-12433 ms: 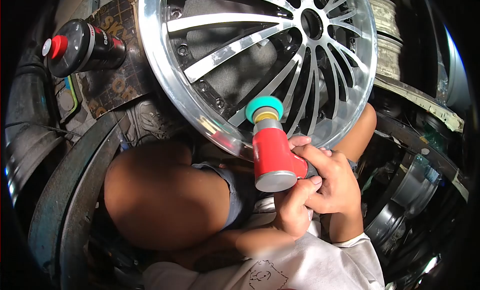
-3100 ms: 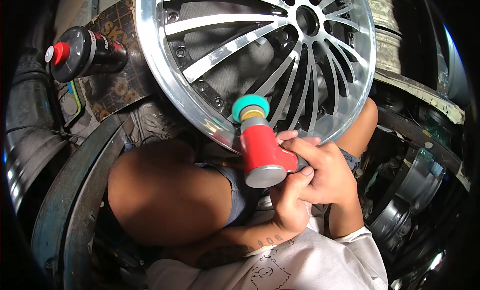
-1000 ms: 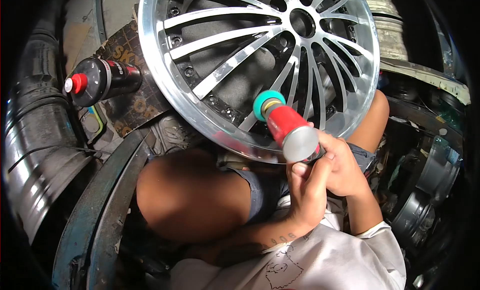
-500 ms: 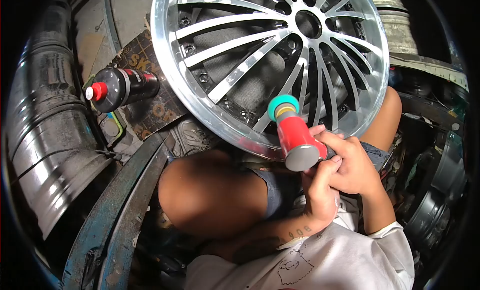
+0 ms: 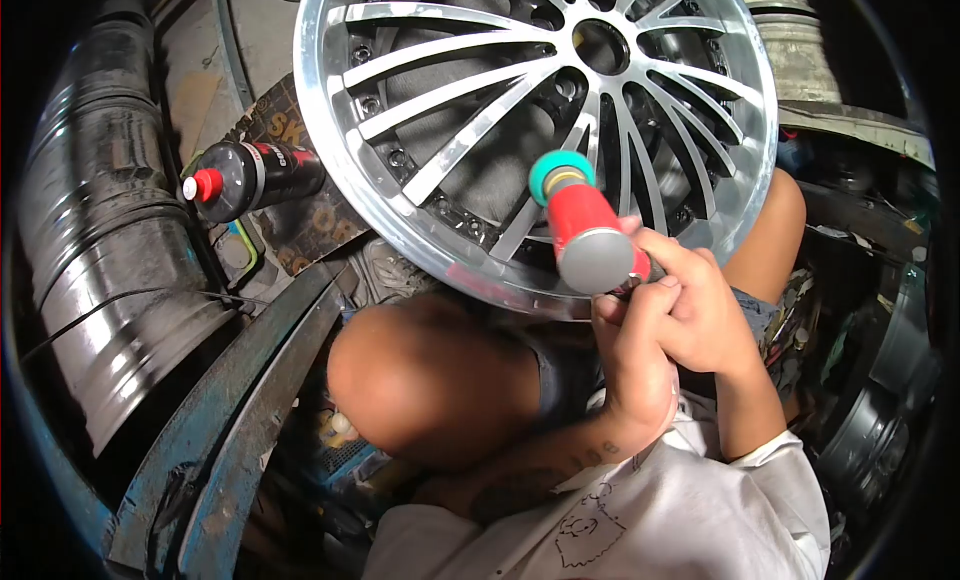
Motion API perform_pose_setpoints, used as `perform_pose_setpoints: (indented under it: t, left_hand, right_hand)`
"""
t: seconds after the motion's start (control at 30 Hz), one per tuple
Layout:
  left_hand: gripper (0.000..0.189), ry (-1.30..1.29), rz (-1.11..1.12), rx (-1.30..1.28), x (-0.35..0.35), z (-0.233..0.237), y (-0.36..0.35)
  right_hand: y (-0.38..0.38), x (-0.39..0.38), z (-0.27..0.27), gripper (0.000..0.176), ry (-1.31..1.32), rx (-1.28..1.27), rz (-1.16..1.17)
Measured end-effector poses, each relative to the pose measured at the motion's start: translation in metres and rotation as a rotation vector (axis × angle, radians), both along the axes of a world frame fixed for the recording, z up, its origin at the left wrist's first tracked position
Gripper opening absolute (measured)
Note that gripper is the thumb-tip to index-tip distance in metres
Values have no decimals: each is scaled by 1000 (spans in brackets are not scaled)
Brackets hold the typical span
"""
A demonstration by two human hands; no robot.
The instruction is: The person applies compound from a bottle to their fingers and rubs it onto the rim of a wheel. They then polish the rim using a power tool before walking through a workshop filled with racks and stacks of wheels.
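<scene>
A red polisher (image 5: pixel 585 220) with a grey round end and a teal pad (image 5: pixel 561 176) is held over the lower spokes of a silver and black wheel rim (image 5: pixel 600 50). My right hand (image 5: pixel 705 305) wraps round the tool's handle from the right. Against it, my left hand (image 5: pixel 636 358) closes on the same handle from below, its thumb near the other hand's fingers. The pad overlaps a spoke in view; whether it touches the metal I cannot tell. The rim leans by my knees.
A black bottle with a red cap (image 5: pixel 250 177) lies at the left on a dark printed board (image 5: pixel 330 220). Stacked shiny drums (image 5: pixel 120 280) stand far left, beside curved blue metal strips (image 5: pixel 210 420). Dark rims (image 5: pixel 865 430) are at the right.
The polisher and both my hands have moved slightly up and left over the rim. The rim appears a little further left, and my left knee has shifted slightly right in view.
</scene>
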State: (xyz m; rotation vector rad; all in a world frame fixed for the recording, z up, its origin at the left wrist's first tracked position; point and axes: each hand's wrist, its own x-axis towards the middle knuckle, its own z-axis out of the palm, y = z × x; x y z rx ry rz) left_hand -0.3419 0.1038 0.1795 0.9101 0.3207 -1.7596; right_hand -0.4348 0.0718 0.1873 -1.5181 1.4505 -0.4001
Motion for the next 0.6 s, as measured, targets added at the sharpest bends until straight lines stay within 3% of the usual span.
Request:
perform_pose_setpoints:
  t: [0.1,0.23,0.33,0.53,0.6]
  left_hand:
    - [60,-16,145,-52,-7,-4,7]
    - [59,-8,219,36,-16,-7,20]
    - [60,20,187,-14,-14,-8,20]
    - [55,-6,139,-24,-12,-4,20]
    - [51,-35,107,-2,-20,1,23]
  right_hand:
    - [-12,-4,2,51,102,62,185]
    - [-17,-2,8,41,177,158,372]
    - [-15,-2,9,57,239,152,391]
    - [5,-5,10,46,29,109,47]
    - [6,-15,7,42,1,110,82]
